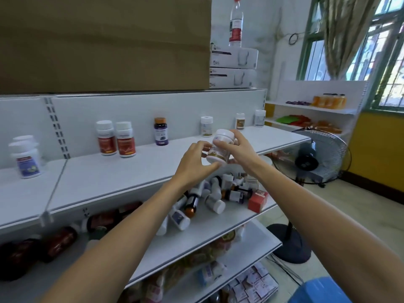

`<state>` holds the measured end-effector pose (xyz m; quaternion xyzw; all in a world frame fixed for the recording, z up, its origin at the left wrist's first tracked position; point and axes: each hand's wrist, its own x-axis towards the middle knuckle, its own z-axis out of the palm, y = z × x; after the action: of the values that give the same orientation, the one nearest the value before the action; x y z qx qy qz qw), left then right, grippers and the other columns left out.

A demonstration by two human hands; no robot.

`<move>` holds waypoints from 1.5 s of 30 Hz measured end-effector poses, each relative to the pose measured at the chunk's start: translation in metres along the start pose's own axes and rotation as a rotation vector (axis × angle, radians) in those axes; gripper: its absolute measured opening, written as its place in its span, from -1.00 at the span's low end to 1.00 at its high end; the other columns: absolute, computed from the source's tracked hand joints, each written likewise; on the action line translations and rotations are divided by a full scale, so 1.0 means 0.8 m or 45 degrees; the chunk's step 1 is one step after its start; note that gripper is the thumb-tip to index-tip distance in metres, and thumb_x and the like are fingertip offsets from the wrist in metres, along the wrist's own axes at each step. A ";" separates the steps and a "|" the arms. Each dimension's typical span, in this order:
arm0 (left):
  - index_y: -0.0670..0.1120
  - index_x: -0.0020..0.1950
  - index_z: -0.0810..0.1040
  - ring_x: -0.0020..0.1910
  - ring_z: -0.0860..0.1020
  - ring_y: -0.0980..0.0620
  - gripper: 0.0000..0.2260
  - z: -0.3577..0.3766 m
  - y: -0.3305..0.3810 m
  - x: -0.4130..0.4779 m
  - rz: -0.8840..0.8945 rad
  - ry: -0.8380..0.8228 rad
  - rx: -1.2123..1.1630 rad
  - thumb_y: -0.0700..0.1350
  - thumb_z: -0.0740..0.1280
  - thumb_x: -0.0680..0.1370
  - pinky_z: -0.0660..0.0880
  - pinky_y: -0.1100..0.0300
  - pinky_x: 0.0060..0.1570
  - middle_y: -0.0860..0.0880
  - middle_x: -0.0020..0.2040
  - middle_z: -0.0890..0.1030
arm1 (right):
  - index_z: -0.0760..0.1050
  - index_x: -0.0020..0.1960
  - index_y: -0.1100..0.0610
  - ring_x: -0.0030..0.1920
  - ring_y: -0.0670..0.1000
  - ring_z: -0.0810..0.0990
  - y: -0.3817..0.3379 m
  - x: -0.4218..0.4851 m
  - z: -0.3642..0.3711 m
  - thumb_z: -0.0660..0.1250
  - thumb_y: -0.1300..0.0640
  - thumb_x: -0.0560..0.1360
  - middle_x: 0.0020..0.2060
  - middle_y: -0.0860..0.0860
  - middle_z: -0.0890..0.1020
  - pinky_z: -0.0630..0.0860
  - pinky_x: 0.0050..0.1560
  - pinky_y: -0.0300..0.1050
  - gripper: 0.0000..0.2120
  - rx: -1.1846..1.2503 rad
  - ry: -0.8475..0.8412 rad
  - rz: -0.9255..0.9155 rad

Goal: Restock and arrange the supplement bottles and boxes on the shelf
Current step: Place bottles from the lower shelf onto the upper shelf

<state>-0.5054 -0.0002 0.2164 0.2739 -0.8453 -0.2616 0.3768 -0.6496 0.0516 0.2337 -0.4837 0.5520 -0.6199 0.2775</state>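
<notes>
Left grip (pixel 194 165) and right grip (pixel 238 147) both curled round one white bottle (pixel 218 149) — tilted, cap uppermost, over the shelf (pixel 109 178) front edge

Lighting: bright daylight from the window (pixel 371 40) at upper right, panes overexposed. Shadows: soft, under the top shelf (pixel 131 171). Optics: wide-angle bending at frame edges. Focus: lower shelf items and the cardboard box (pixel 105 44) blurred; centre moderately sharp.

White bottle (pixel 220 148) between both hands
</notes>
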 end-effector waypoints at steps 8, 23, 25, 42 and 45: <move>-0.10 0.23 0.47 0.16 0.48 0.01 -0.71 0.096 -0.028 0.131 -0.178 0.095 0.220 -0.08 0.32 0.52 0.38 0.21 0.13 -0.08 0.24 0.48 | 0.38 0.19 0.03 -0.02 0.04 0.57 0.053 0.159 -0.112 0.45 0.17 0.43 -0.04 0.01 0.51 0.60 -0.15 -0.12 -0.61 -0.124 -0.110 0.012; 0.09 0.35 0.34 0.36 0.26 -0.10 -0.63 0.149 -0.073 0.224 -0.474 -0.284 0.910 0.15 0.12 0.57 0.18 -0.04 0.30 -0.08 0.39 0.32 | 0.41 0.28 0.13 0.10 0.08 0.54 0.122 0.339 -0.134 0.47 0.25 0.37 0.11 0.07 0.51 0.55 0.10 -0.07 -0.49 -0.322 -0.205 -0.189; 0.10 0.35 0.34 0.36 0.26 -0.09 -0.63 0.149 -0.074 0.223 -0.477 -0.284 0.911 0.15 0.12 0.57 0.18 -0.03 0.31 -0.07 0.38 0.32 | 0.40 0.30 0.10 0.12 0.04 0.51 0.127 0.342 -0.127 0.46 0.24 0.37 0.14 0.06 0.50 0.54 0.04 -0.14 -0.47 -0.337 -0.196 -0.231; -0.03 0.35 0.38 0.30 0.33 -0.09 -0.62 0.146 -0.050 0.203 -0.479 -0.152 0.863 0.05 0.20 0.56 0.29 0.07 0.26 -0.09 0.32 0.40 | 0.17 0.41 0.20 0.33 0.09 0.39 0.140 0.321 -0.129 0.37 0.17 0.49 0.37 0.10 0.38 0.35 0.21 -0.14 -0.42 -0.529 -0.256 -0.065; -0.03 0.32 0.41 0.28 0.36 -0.05 -0.64 0.142 -0.037 0.190 -0.421 -0.121 0.793 -0.01 0.22 0.54 0.31 0.10 0.24 -0.07 0.28 0.44 | 0.26 0.39 0.19 0.29 0.08 0.44 0.139 0.300 -0.139 0.38 0.14 0.49 0.32 0.09 0.45 0.37 0.24 -0.11 -0.46 -0.551 -0.095 -0.155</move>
<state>-0.6720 -0.0950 0.2061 0.4963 -0.8454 -0.0612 0.1877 -0.8618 -0.1390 0.2067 -0.5869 0.6314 -0.4843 0.1495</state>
